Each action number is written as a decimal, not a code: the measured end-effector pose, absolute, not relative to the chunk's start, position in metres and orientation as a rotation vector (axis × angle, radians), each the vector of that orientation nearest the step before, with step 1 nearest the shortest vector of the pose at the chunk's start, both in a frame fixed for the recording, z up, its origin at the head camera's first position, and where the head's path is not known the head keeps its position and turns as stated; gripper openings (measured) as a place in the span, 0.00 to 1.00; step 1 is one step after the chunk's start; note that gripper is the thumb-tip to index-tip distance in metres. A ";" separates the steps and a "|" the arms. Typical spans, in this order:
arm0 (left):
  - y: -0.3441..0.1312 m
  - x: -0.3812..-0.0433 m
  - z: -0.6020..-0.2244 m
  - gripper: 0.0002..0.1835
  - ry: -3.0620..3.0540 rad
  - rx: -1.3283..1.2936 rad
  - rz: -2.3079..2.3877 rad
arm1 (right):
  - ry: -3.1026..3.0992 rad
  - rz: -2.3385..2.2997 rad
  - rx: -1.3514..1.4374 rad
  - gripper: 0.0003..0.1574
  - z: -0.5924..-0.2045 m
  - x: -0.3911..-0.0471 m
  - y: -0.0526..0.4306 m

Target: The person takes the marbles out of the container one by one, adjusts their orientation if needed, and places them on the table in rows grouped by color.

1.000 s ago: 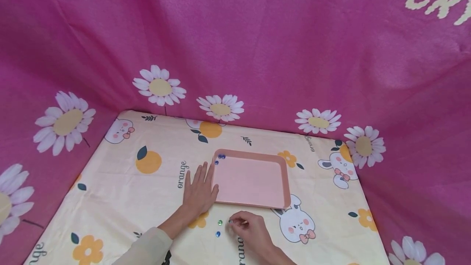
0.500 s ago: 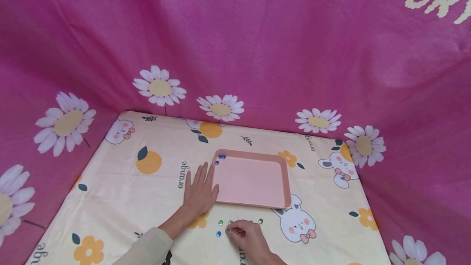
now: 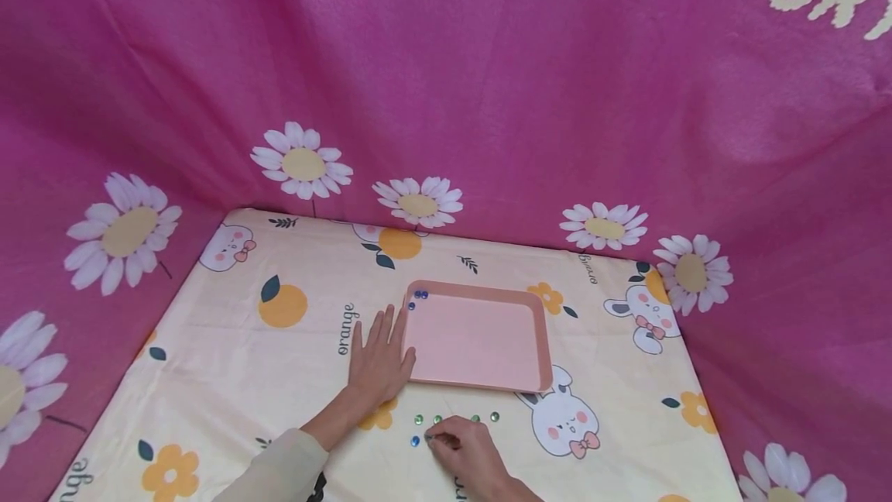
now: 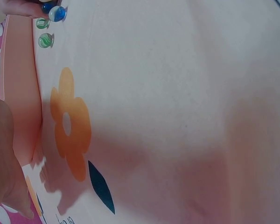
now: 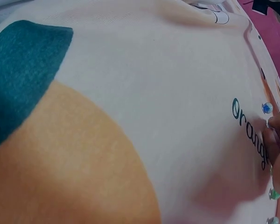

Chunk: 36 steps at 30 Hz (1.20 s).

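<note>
My left hand (image 3: 379, 359) lies with straight fingers along the left side of a shallow pink tray (image 3: 543, 347). Three dark blue marbles (image 3: 418, 295) sit in the tray's far left corner. In front of the tray, my right hand (image 3: 468, 452) pinches a dark blue marble (image 4: 47, 7) between thumb and fingertips, low over the cloth. Just left of those fingertips lies a blue-and-white marble (image 3: 415, 441). Behind the right hand several green-swirled marbles form a loose row, among them a left one (image 3: 419, 419) and a right one (image 3: 495, 416). Part of this row is hidden by the hand.
A cream tablecloth (image 3: 230, 362) printed with oranges, flowers and rabbits covers the table. Magenta fabric (image 3: 488, 99) with daisies hangs around its back and sides. The tray's raised rim stands between the marbles in front and those inside.
My right hand has shifted slightly left and nearer to me, toward the blue-and-white marble, uncovering green marbles behind it. My left hand and the tray have kept their places.
</note>
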<state>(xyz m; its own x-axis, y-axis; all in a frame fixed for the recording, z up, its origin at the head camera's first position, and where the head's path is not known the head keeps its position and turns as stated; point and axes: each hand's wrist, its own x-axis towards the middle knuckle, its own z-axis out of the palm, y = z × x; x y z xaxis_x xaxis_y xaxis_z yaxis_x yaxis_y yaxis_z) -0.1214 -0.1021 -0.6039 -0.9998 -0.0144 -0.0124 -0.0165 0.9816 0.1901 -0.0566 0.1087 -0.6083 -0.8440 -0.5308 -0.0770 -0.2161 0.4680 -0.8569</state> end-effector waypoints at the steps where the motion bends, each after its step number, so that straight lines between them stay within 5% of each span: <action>1: -0.102 -0.121 -0.604 0.41 3.116 -0.025 0.302 | 2.385 -1.315 -0.631 0.07 -0.609 -0.057 0.109; 36: -0.103 -0.121 -0.602 0.40 3.114 -0.006 0.367 | 2.435 -1.189 -0.687 0.10 -0.609 -0.055 0.104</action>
<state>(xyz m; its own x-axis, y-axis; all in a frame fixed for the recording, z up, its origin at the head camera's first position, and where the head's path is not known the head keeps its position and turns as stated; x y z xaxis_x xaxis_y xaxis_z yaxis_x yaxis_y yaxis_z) -0.1207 -0.1034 -0.6023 -1.0000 -0.0034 -0.0066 -0.0048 0.9725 0.2327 -0.0545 0.1043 -0.6092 -0.8237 -0.5594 -0.0924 -0.2712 0.5318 -0.8023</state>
